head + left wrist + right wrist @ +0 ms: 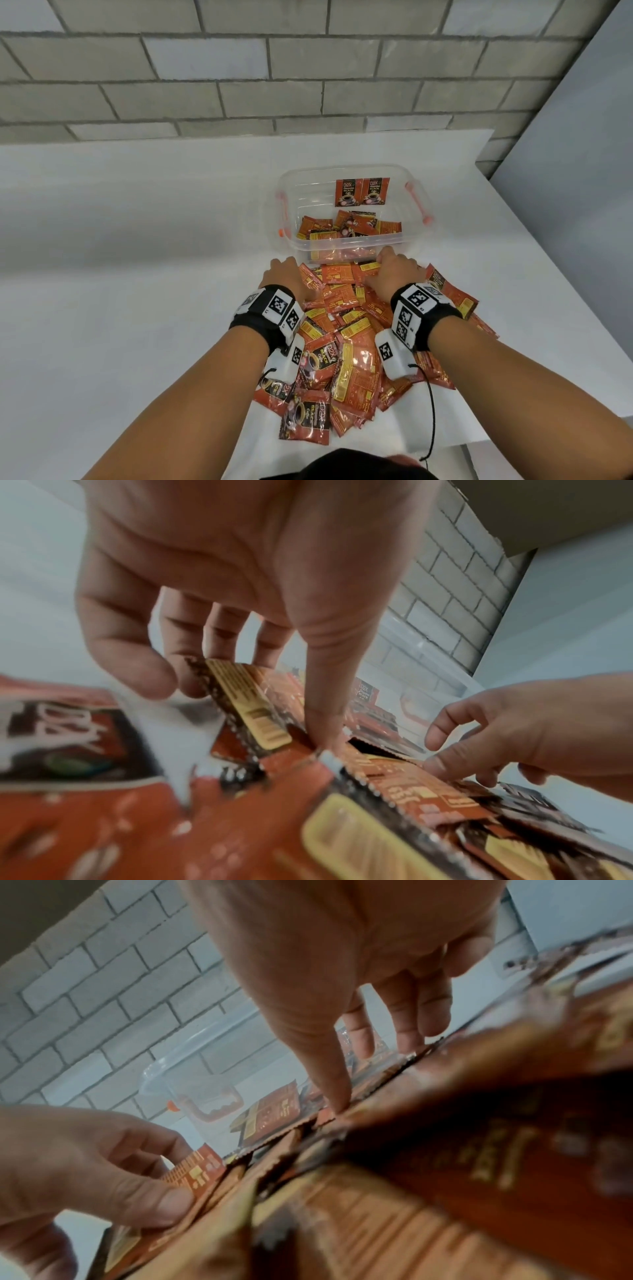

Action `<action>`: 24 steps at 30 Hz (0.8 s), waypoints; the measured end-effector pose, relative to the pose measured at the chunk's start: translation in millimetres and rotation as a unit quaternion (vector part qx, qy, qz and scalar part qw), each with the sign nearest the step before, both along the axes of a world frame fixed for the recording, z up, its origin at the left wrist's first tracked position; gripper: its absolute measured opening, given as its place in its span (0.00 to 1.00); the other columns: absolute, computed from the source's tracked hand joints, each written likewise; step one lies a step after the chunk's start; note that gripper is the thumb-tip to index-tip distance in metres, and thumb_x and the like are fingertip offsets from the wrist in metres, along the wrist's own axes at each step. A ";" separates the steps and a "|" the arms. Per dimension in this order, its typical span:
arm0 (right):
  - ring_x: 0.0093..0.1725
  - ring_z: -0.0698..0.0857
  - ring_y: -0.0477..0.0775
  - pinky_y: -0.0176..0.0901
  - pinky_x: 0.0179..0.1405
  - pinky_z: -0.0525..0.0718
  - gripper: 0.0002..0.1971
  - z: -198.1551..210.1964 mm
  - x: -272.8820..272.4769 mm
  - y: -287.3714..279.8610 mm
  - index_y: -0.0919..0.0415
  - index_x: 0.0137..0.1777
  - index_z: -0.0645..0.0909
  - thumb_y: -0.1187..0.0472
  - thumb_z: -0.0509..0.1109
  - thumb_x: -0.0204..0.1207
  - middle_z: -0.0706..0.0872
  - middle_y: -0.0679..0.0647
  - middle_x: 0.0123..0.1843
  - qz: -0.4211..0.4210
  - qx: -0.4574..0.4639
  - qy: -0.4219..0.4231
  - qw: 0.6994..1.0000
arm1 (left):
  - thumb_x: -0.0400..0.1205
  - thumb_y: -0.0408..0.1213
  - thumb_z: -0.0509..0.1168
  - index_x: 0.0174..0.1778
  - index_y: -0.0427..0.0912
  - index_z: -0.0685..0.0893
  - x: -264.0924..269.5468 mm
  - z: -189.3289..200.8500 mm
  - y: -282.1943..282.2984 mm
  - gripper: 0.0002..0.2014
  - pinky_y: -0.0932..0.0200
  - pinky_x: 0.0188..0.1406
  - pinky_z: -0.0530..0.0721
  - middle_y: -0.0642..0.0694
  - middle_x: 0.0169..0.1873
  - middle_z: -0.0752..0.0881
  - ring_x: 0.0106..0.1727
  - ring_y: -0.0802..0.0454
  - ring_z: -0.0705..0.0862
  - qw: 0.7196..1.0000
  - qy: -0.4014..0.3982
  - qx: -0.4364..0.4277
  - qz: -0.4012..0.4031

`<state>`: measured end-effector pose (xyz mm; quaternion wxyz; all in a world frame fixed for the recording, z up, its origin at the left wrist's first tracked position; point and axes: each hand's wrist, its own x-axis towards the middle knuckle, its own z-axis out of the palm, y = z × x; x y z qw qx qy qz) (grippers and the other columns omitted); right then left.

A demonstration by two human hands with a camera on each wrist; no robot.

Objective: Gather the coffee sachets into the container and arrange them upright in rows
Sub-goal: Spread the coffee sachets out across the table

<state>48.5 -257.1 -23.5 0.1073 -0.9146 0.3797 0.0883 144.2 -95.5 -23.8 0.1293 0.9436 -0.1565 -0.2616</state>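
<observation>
Left hand (286,274) pinches a sachet (246,704), right hand (394,270) presses fingers flat on the pile (346,346); slick sachets may slide off the table (137,274) at 6 o'clock, short of the container (349,205).

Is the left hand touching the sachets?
Touching. The left wrist view shows the left hand pinching one sachet in the pile, thumb pressed on it.

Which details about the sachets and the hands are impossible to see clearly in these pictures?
- Head view: fingertips of the left hand and right hand, hidden behind the hands' backs.
- Head view: sachet pile count, covered by the forearms.
- Right wrist view: nearest sachets, blurred.
- Container: loose sachets' print, too small.
</observation>
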 end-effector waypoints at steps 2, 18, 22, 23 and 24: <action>0.60 0.82 0.63 0.52 0.56 0.80 0.31 2.0 1.8 -0.1 0.54 0.66 0.67 0.43 0.75 0.69 0.83 0.59 0.60 -0.026 0.044 -0.008 0.999 | 0.70 0.52 0.77 0.70 0.42 0.72 -0.2 -0.7 0.0 0.36 0.47 0.62 0.81 0.40 0.65 0.75 0.65 0.41 0.78 1.000 -0.013 -0.002 0.006; 0.43 0.85 0.52 0.44 0.39 0.82 0.03 35.1 -21.5 -9.1 0.56 0.45 0.80 0.65 0.68 0.77 0.87 0.53 0.44 -0.046 0.292 -0.173 0.939 | 0.72 0.39 0.79 0.57 0.40 0.81 15.5 12.0 26.0 0.21 0.59 0.40 0.80 0.42 0.54 0.87 0.47 0.46 0.85 0.989 0.086 -0.112 0.034; 0.46 0.85 0.50 0.44 0.44 0.83 0.03 50.4 -49.9 -17.3 0.52 0.50 0.80 0.58 0.67 0.79 0.87 0.52 0.50 -0.011 0.293 -0.144 0.945 | 0.74 0.38 0.77 0.45 0.41 0.84 16.7 15.5 32.5 0.10 0.63 0.35 0.77 0.46 0.44 0.88 0.44 0.49 0.85 0.983 0.103 -0.152 0.015; 0.49 0.84 0.49 0.43 0.46 0.82 0.08 49.2 -54.9 -19.3 0.52 0.56 0.80 0.56 0.67 0.79 0.86 0.53 0.56 0.009 0.268 -0.093 0.959 | 0.74 0.38 0.77 0.43 0.44 0.83 16.3 17.0 33.3 0.09 0.63 0.34 0.76 0.48 0.41 0.88 0.43 0.50 0.85 0.979 0.106 -0.171 0.017; 0.55 0.83 0.50 0.44 0.52 0.82 0.16 47.6 -59.7 -19.8 0.51 0.65 0.78 0.53 0.67 0.78 0.83 0.54 0.64 0.030 0.239 -0.037 0.970 | 0.73 0.38 0.77 0.40 0.46 0.82 15.6 18.1 33.8 0.09 0.63 0.33 0.76 0.51 0.39 0.87 0.41 0.52 0.84 0.976 0.110 -0.189 0.020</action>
